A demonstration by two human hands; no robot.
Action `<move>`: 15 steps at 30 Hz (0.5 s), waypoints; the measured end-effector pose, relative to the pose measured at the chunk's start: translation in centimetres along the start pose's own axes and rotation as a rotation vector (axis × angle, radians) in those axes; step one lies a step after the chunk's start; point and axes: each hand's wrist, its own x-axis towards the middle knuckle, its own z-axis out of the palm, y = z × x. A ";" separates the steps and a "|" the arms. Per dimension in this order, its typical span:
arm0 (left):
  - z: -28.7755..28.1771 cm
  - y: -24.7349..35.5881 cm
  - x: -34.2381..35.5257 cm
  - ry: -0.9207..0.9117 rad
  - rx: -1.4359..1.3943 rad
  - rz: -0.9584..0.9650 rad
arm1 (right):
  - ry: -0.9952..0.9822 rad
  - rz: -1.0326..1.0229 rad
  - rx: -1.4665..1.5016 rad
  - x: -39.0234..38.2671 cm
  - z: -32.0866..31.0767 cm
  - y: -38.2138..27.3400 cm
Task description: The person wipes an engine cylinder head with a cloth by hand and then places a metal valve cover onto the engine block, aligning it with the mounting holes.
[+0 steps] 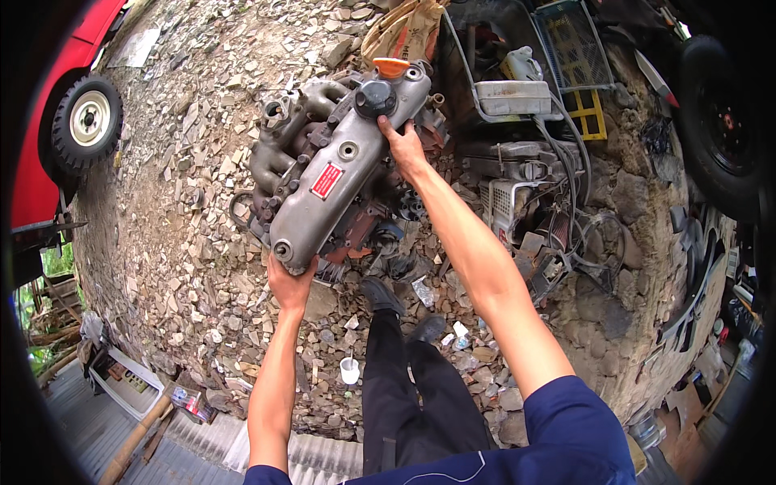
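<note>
A long grey metal valve cover (335,182) lies slantwise in front of me, with a red label plate and a black oil filler cap (376,99) near its far end. My left hand (291,283) grips the near end, its fingers partly hidden beneath the edge. Further up, my right hand (404,152) holds the right side, thumb close to the black cap. Under and beside the cover is an engine (356,226) with curved manifold pipes (271,166) on its left. Whether the cover touches the engine, I cannot tell. An orange piece (391,67) shows beyond the cap.
Loose broken stones (186,218) cover the ground. To the right stand a black crate (449,73) of parts, hoses and a yellow plastic crate (585,115). A red vehicle's wheel (87,120) is at left, a dark tyre (723,129) far right. A white cup (349,371) stands by my feet.
</note>
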 end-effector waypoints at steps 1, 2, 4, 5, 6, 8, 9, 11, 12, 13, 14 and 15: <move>0.0 0.2 0.0 0.006 -0.005 0.011 | 0.007 -0.011 0.036 -0.1 0.0 0.3; 0.1 0.5 -0.1 0.011 -0.011 0.022 | 0.014 -0.022 0.073 -0.2 -0.2 0.5; -0.3 0.1 -0.1 0.002 0.014 -0.017 | -0.035 0.007 0.107 -0.4 0.1 0.0; -0.5 -0.2 -0.3 0.014 0.011 -0.015 | -0.051 -0.001 0.127 -0.6 0.5 -0.3; -0.4 0.1 -0.1 0.030 -0.001 -0.004 | -0.060 -0.020 0.145 -0.4 0.5 -0.5; -0.2 0.5 0.4 0.025 0.016 0.055 | -0.019 -0.024 0.110 0.1 0.3 -1.3; -0.2 0.0 0.6 0.020 0.032 0.078 | -0.022 -0.014 0.099 0.1 0.1 -1.7; 0.1 0.4 0.1 -0.056 0.057 0.033 | -0.008 0.004 0.055 -0.9 -1.0 -2.3; 0.0 0.8 -0.5 -0.064 0.054 -0.022 | 0.006 0.081 -0.045 -1.9 -1.1 -3.1; 0.3 1.6 -0.4 -0.061 0.037 -0.062 | 0.014 0.028 -0.035 -3.5 -1.3 -3.7; 0.5 2.0 -0.4 -0.069 0.022 -0.097 | 0.031 -0.018 -0.023 -6.2 -1.3 -3.3; 0.6 0.4 -0.6 -0.107 0.043 -0.185 | 0.035 -0.024 -0.063 -9.3 -0.7 -2.9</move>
